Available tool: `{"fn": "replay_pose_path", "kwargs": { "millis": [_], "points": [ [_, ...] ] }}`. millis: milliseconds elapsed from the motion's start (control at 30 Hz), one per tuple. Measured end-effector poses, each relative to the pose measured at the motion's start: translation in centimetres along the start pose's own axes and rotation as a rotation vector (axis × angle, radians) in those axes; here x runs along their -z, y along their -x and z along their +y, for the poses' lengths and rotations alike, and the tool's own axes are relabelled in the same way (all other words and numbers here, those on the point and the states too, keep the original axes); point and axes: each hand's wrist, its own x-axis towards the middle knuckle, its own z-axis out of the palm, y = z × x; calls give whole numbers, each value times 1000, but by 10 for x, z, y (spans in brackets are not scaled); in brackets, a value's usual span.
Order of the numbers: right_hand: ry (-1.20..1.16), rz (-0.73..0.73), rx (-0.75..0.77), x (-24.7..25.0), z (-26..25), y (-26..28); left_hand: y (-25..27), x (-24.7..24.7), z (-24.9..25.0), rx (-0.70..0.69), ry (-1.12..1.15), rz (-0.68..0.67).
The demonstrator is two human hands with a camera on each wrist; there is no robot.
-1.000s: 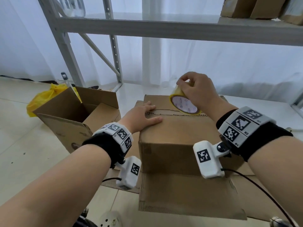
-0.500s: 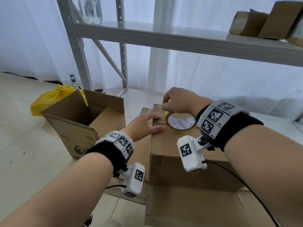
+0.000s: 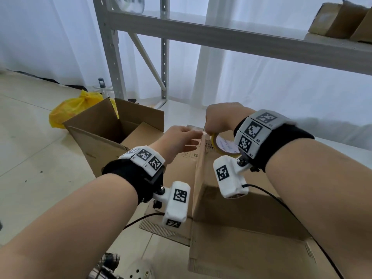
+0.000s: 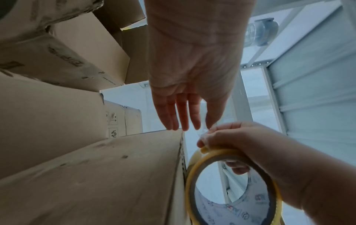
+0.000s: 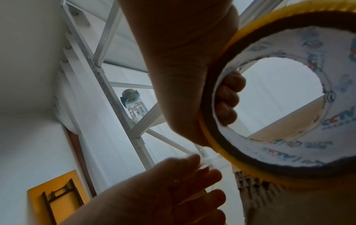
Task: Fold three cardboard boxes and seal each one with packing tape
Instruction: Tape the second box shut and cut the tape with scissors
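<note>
Two hands meet above the near cardboard box (image 3: 231,200), at its far left corner. The right hand (image 3: 221,117) is clamped on the packing tape roll (image 3: 225,147), fingers hooked through the core, thumb and forefinger apparently pinching the free tape end. The left hand (image 3: 179,139) is flat, fingers straight and together, its tips just beside that end.

Risk: the loose end may curl back and stick to itself or to fingers, since nothing anchors it to cardboard yet.

Room: an open second box (image 3: 112,133) crowds 9 o'clock; the shelving upright (image 3: 112,57) stands at 11 o'clock; the box top toward 3 o'clock looks free.
</note>
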Motion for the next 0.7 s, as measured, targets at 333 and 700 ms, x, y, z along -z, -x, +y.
{"fn": "replay_pose_path", "kwargs": {
  "millis": [333, 700],
  "points": [
    [-20, 56, 9, -3, 6, 3, -1, -11, -4, -86, 4, 80],
    [-700, 423, 57, -37, 55, 34, 8, -25, -19, -342, -387, 94]
  ]
}}
